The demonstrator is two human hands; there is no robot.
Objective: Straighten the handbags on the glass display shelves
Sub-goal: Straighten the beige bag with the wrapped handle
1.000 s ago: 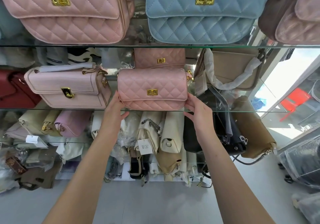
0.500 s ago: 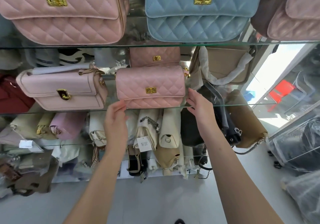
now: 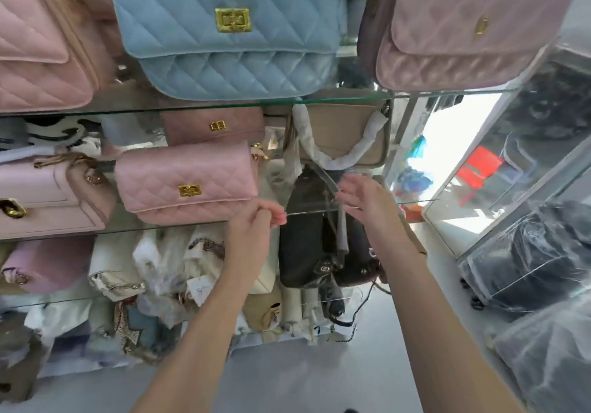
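Observation:
A pink quilted handbag (image 3: 188,182) with a gold clasp stands upright on the middle glass shelf (image 3: 415,201). Its reflection shows in the mirror behind it. My left hand (image 3: 256,224) hovers at the bag's lower right corner, in front of the shelf edge, with its fingers curled and nothing in them. My right hand (image 3: 361,198) is spread with straight fingers just below a beige handbag (image 3: 345,131). That bag's handle is wrapped in white foam. A black bag (image 3: 307,246) stands on the shelf underneath.
On the top shelf (image 3: 447,94) sit a blue quilted bag (image 3: 230,35), a pink one (image 3: 38,54) and a mauve one (image 3: 463,29). A pale pink bag (image 3: 48,198) stands left of the quilted one. Plastic-wrapped goods (image 3: 527,259) are stacked at right.
Both hands have let go of the pink quilted bag and shifted right. My left hand has curled up; my right hand has opened near the beige bag. The view has turned right.

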